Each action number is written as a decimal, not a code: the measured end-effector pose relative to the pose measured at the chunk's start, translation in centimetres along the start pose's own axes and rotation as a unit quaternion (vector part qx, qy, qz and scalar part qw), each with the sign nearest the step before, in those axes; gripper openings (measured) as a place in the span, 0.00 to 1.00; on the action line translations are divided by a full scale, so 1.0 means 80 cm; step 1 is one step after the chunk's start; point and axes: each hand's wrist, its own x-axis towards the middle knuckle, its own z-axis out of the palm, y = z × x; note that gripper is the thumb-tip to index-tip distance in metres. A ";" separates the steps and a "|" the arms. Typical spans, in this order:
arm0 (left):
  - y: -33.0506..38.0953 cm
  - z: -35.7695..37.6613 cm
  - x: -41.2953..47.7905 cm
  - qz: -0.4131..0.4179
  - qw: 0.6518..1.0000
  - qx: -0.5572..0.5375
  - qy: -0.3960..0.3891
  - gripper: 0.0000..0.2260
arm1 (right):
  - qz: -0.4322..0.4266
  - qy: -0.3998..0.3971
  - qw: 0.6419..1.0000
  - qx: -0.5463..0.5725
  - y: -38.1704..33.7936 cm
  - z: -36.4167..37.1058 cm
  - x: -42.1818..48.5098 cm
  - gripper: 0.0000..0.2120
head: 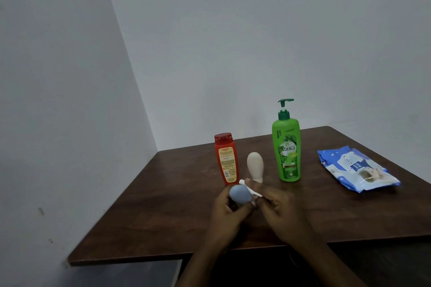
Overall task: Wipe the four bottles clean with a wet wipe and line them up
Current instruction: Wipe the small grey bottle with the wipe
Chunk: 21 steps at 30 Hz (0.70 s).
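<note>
Head view: the left hand [229,213] curls its fingers round a small grey-blue rounded plastic bottle [240,196], held above the brown wooden table [163,193] with its domed end up. The right hand [283,213] pinches a white wet wipe [251,190] against the bottle's right side, so I judge the stroke runs leftward.

The left forearm [205,261] and right forearm [326,261] rise from the bottom centre of the frame and converge at lower middle. The left grip [225,213] curls its fingers round a small blue bottle [238,194]. The right grip [281,211], just beside it, pinches a white wipe [251,190].
</note>
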 end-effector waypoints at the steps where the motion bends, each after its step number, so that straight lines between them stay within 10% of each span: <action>1: 0.000 -0.003 0.000 -0.011 1.000 -0.018 0.010 0.17 | -0.011 -0.007 1.000 0.006 -0.001 -0.001 0.001 0.24; 10: 0.001 -0.026 0.008 -0.117 0.939 -0.317 0.068 0.21 | 0.157 0.099 0.967 0.173 0.003 -0.006 0.012 0.17; 21: -0.019 -0.028 0.010 -0.079 0.985 -0.138 0.066 0.29 | 0.174 0.009 0.972 0.156 -0.022 0.018 0.011 0.13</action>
